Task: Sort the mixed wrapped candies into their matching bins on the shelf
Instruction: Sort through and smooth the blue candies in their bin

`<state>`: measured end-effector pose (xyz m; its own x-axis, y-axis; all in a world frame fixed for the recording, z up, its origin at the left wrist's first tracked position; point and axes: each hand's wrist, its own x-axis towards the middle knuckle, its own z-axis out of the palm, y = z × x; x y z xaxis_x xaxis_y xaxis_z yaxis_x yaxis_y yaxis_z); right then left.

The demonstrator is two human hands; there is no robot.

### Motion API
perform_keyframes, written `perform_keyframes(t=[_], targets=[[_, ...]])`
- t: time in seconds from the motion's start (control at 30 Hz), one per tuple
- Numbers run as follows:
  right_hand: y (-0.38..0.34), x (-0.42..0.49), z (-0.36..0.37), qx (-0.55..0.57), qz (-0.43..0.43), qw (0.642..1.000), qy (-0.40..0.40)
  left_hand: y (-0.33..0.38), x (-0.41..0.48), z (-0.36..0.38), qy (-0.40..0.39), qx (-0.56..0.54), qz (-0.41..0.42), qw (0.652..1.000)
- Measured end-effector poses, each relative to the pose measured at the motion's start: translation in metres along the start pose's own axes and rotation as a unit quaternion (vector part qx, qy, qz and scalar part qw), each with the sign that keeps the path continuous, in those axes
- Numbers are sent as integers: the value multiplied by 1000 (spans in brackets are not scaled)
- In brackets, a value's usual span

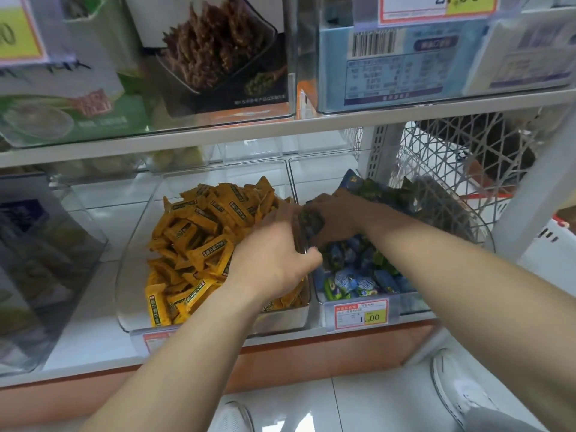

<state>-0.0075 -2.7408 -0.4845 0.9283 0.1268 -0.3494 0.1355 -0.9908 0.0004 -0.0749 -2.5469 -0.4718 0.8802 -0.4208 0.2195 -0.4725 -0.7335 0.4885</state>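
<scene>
A clear bin [131, 275] on the lower shelf holds a heap of orange wrapped candies [199, 232]. To its right a second clear bin [321, 302] holds blue and green wrapped candies [358, 275]. My left hand [274, 254] is over the wall between the two bins, fingers curled around dark green wrapped candies [310, 222]. My right hand [336, 218] reaches in from the right and grips the same bunch of green candies. More green wrappers [377, 190] are piled behind my right hand.
A white wire basket [452, 169] stands right of the blue-candy bin. A price tag [361, 314] hangs on that bin's front. An upper shelf [280, 127] with boxed goods runs overhead. An empty-looking clear bin [46, 244] is at left. White shoes [458, 388] are on the floor.
</scene>
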Motion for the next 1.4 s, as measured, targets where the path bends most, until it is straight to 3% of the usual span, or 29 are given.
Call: perform_keyframes(t=[0.1,0.23,0.53,0.77,0.83,0.93,1.07,1.2,1.3,1.4], targets=[[-8,0,7,-54,-18,998,3,-1,1,0,-1,1,-4,1000],[2,-24,9,26,-76,997,2,-2,0,-1,-5,-4,-5,1000],[66,-77,7,74,8,997,12,-2,1,-2,-17,-11,-12,1000],[39,-60,-26,59,20,987,-150,-1,0,-2,-21,-18,-18,999],[27,-45,-27,25,23,993,-111,-1,0,-2,-21,-22,-16,999],[15,-24,-16,-103,20,994,14,-1,0,-3,-21,-23,-17,999],[19,-16,-2,-89,21,995,-27,-1,0,-2,-21,-24,-11,999],[24,-16,10,-87,8,996,-11,-2,0,-3,-23,-21,-14,999],[27,-23,6,-49,-14,998,27,-2,1,-4,-26,-21,-19,999],[29,-44,-11,153,-29,973,169,-3,0,-3,-15,-20,-10,1000]])
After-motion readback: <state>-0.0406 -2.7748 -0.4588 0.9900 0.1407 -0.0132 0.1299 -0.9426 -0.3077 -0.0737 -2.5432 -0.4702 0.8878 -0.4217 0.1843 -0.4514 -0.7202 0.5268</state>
